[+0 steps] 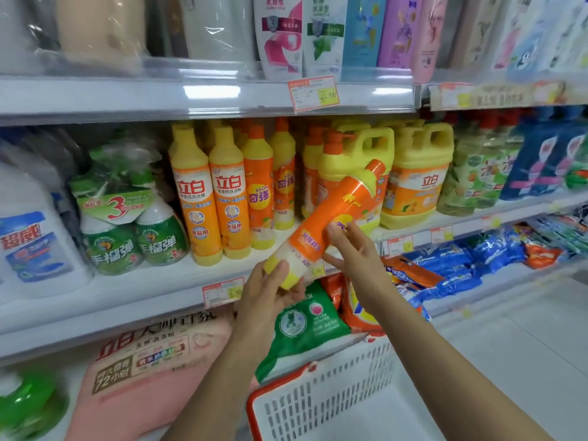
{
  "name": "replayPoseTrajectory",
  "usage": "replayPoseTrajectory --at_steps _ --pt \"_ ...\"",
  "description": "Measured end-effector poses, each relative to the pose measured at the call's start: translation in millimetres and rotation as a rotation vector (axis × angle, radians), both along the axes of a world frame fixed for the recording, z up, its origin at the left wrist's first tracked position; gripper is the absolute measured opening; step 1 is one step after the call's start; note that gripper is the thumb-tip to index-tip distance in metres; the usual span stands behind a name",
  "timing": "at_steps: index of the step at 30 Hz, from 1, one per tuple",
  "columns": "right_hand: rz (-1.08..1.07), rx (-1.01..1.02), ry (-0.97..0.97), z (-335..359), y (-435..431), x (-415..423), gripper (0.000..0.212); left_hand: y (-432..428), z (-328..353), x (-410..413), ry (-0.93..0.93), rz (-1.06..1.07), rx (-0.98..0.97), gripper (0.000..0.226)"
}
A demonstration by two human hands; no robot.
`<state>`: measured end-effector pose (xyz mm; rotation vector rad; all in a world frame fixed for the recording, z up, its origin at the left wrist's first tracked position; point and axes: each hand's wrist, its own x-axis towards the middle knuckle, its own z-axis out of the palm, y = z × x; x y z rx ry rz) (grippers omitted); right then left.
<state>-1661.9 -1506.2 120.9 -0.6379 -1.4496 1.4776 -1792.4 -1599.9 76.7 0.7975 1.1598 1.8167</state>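
An orange and yellow dish soap bottle is tilted in front of the middle shelf, cap pointing up and to the right. My left hand grips its yellow base from below, thumb over the front. My right hand holds the bottle's middle from the right side, fingers wrapped behind it and thumb on the label. Both hands are above the white shopping basket with a red rim.
The middle shelf holds upright orange bottles, yellow jugs, green spray bottles and a white detergent jug. Bags of washing powder lie on the lower shelf. Pale floor lies to the right.
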Motion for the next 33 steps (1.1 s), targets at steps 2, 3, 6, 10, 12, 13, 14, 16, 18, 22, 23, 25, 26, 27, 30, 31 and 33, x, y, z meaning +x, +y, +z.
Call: replayPoseTrajectory --at_steps 2,3,6,10,12,13,14,16,18,22,23,25,26,27,30,31,33 --pt "-0.072 -0.049 -0.031 -0.9 3.4 16.3 0.06 -6.0 -14.7 4.8 0.015 0.025 0.047 0.055" --pt "-0.106 -0.065 0.001 -2.9 6.0 22.7 0.053 -8.7 -20.3 7.6 0.026 0.017 0.047 0.057" --pt "-0.146 -0.095 0.121 -10.2 7.5 35.9 0.021 -11.7 -27.9 17.7 0.069 0.007 0.025 0.067" --pt "-0.062 -0.189 0.241 -9.5 8.8 53.4 0.03 -10.3 -16.8 26.7 -0.025 -0.078 -0.009 0.057" --pt "-0.006 -0.155 0.254 -8.0 12.1 61.8 0.022 -11.5 -10.4 32.5 -0.039 -0.143 -0.07 0.054" --pt "0.03 -0.14 0.256 -6.9 13.1 65.5 0.019 -12.3 -9.3 36.9 0.019 -0.145 -0.107 0.053" --pt "0.072 -0.132 0.258 -6.0 13.9 68.8 0.018 -13.3 -9.4 41.7 0.072 -0.127 -0.125 0.051" --pt "0.141 -0.11 0.229 -4.8 15.5 74.4 0.018 -14.9 -12.5 47.9 0.133 -0.058 -0.101 0.051" --pt "0.154 -0.09 0.155 -3.3 16.7 79.2 0.018 -15.7 -16.0 47.7 0.18 0.027 -0.051 0.052" --pt "0.206 -0.061 0.097 -5.3 17.9 80.6 0.032 -17.5 -16.9 39.3 0.216 0.084 -0.031 0.045" --pt "0.223 -0.041 0.067 -6.3 16.6 77.5 0.044 -18.5 -16.1 38.0 0.177 0.052 -0.042 0.045" --pt "0.249 -0.039 0.054 -9.0 12.7 67.1 0.075 -19.8 -14.0 34.7 0.095 -0.028 -0.067 0.045" --pt "0.241 -0.041 0.068 -9.9 9.9 60.6 0.087 -20.4 -12.4 32.3 0.07 -0.056 -0.08 0.045" --pt "0.216 -0.03 0.082 -10.7 7.3 53.9 0.094 -20.9 -10.8 29.3 0.07 -0.071 -0.099 0.044" --pt "0.079 0.043 0.071 -12.4 -2.8 35.4 0.095 -24.3 -3.3 20.3 0.236 -0.056 -0.176 0.033" --pt "0.029 0.094 0.025 -12.2 -6.5 28.8 0.092 -25.4 -0.5 16.7 0.335 -0.022 -0.185 0.034" --pt "-0.039 0.231 -0.084 -9.4 -15.5 14.2 0.088 -29.1 6.3 8.3 0.583 0.09 -0.178 0.048"
